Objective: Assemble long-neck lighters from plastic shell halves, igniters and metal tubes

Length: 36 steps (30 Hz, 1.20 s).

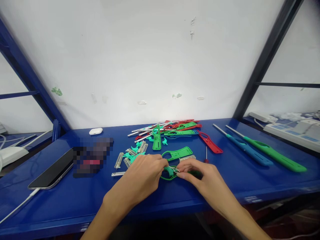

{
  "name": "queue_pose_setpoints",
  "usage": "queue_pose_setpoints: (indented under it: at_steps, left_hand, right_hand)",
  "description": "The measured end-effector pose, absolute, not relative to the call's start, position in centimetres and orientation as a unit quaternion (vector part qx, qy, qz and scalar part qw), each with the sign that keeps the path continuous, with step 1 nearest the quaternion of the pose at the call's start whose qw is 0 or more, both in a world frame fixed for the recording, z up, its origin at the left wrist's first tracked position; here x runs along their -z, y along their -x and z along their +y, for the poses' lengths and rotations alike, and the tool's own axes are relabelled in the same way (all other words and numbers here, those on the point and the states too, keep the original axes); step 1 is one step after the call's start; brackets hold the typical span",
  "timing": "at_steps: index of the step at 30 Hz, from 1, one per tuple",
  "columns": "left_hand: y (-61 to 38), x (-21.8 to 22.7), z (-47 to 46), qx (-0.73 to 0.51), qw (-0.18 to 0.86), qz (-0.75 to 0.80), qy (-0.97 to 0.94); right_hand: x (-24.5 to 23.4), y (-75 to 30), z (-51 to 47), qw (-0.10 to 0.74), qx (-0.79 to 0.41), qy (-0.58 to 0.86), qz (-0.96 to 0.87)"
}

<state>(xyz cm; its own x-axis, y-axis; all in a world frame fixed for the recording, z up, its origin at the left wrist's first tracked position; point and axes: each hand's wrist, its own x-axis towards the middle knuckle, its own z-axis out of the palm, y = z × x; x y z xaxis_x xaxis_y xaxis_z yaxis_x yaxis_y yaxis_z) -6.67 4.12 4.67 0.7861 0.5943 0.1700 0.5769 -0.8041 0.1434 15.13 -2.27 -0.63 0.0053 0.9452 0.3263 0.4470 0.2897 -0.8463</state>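
In front of me lies an opened green lighter shell [168, 177] with a teal trigger [170, 171] in its loop. My left hand [150, 168] is closed over the neck end of this lighter, its fingertips partly hidden. A metal lighter tube [118, 174] sticks out to the left from beneath that hand. Thin white wires [176, 169] run between my two hands. My right hand [196, 170] pinches them between thumb and fingers above the shell. Just behind lie another green shell half [178, 153] and a clear fuel tank [187, 158], partly covered by my right fingers.
Clear tanks [119, 160] and teal parts lie left; red shells [210, 142], green shells and metal tubes pile behind. A screwdriver [206, 159] lies right, near blue [250, 151] and green [277, 153] whole lighters. A phone [53, 170] and white case [96, 131] sit left.
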Motion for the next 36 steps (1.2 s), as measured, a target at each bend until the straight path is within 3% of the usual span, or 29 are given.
queue_pose_setpoints:
  at_steps: [24, 36]
  left_hand:
    - [6.1, -4.0, 4.2, -0.047, -0.023, 0.319, -0.946]
    - [5.2, -5.3, 2.6, -0.019, -0.005, 0.355, -0.934]
  right_hand:
    - [1.0, -14.8, -2.3, 0.45, -0.187, 0.539, -0.687]
    - [1.1, -14.9, -2.3, 0.439, -0.134, 0.538, -0.707]
